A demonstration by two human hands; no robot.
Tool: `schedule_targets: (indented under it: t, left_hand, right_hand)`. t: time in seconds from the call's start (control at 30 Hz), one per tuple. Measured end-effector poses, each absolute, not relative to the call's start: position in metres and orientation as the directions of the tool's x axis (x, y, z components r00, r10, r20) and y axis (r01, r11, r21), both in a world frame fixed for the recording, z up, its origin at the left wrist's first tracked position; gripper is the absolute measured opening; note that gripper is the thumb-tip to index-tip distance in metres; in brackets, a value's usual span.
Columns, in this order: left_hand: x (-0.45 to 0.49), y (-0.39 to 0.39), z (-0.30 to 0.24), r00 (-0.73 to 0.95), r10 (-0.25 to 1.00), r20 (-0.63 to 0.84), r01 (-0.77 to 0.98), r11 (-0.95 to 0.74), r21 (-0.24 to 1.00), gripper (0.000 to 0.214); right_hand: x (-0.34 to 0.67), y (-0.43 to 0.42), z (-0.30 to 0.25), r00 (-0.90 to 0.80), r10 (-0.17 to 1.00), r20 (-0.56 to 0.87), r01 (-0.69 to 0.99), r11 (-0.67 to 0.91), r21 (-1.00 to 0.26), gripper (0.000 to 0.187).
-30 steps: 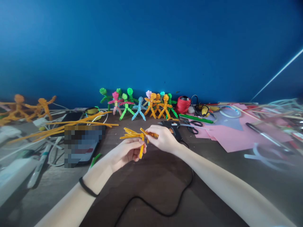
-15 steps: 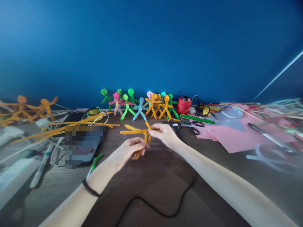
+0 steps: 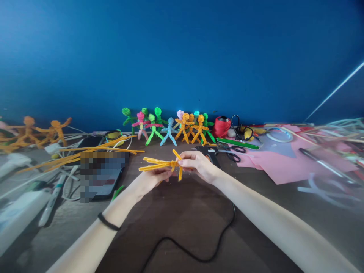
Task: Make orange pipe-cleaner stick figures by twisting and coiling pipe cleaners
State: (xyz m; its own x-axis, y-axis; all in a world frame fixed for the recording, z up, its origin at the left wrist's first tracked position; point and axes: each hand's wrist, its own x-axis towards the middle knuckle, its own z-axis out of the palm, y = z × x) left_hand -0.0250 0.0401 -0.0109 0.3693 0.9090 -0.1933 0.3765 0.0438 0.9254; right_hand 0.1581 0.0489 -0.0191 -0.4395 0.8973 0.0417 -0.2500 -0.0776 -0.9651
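Observation:
Orange pipe cleaners (image 3: 159, 165), twisted together into a small bundle, are held above the dark table. Several long ends point left, and shorter ends stick up and down near the twisted middle. My right hand (image 3: 199, 163) pinches the bundle just right of that middle. Below it, my left hand (image 3: 156, 177) has its fingers closed at the underside of the twist; its fingertips are partly hidden behind the pipe cleaners. Behind my hands, pipe-cleaner figures (image 3: 170, 131) in blue, green, pink and orange stand along the wall.
A phone (image 3: 113, 178) and loose orange pipe cleaners (image 3: 99, 149) lie at left. Close behind my right hand are a black glue gun (image 3: 210, 153) and scissors (image 3: 236, 149). Pink paper (image 3: 278, 167) spreads at right. A black cord (image 3: 196, 258) curves across the table.
My left hand has moved left and shifted under the bundle. A hanging orange end is now wrapped closer around the middle. My right hand keeps its pinch and has shifted slightly.

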Motion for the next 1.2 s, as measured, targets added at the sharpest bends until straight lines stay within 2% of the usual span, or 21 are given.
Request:
schedule_targets:
  t: [0.13, 0.23, 0.33, 0.47, 0.57, 0.77, 1.0, 1.2]
  left_hand:
    - [-0.031, 0.046, -0.010, 0.398, 0.914, -0.082, 0.432, -0.108, 0.895, 0.026]
    - [-0.036, 0.053, -0.010, 0.391, 0.911, -0.128, 0.537, -0.113, 0.836, 0.028]
    - [-0.039, 0.058, -0.007, 0.368, 0.925, -0.096, 0.646, -0.180, 0.742, 0.027]
    - [-0.041, 0.055, 0.004, 0.405, 0.913, 0.044, 0.678, -0.332, 0.655, 0.024]
    - [-0.040, 0.049, 0.013, 0.384, 0.913, 0.134, 0.715, -0.386, 0.583, 0.026]
    - [-0.035, 0.038, 0.021, 0.331, 0.939, 0.091, 0.746, -0.320, 0.584, 0.026]
    - [-0.032, 0.036, 0.021, 0.198, 0.980, -0.004, 0.710, -0.141, 0.690, 0.026]
    - [-0.021, 0.027, 0.023, 0.222, 0.975, 0.019, 0.718, -0.177, 0.673, 0.028]
  right_hand:
    - [0.161, 0.049, -0.021, -0.581, 0.811, 0.066, -0.204, -0.066, -0.977, 0.011]
    - [0.163, 0.047, -0.017, -0.666, 0.744, 0.048, -0.072, 0.000, -0.997, 0.014]
    - [0.164, 0.047, -0.014, -0.709, 0.705, -0.002, 0.071, 0.068, -0.995, 0.015]
    - [0.163, 0.049, -0.016, -0.682, 0.731, -0.002, 0.197, 0.181, -0.963, 0.013]
    - [0.162, 0.050, -0.018, -0.646, 0.763, 0.028, 0.276, 0.268, -0.923, 0.013]
    - [0.160, 0.049, -0.021, -0.620, 0.780, 0.078, 0.377, 0.384, -0.843, 0.015]
    - [0.160, 0.053, -0.026, -0.555, 0.829, 0.073, 0.411, 0.350, -0.842, 0.016]
    - [0.160, 0.053, -0.026, -0.522, 0.849, 0.079, 0.409, 0.330, -0.851, 0.015]
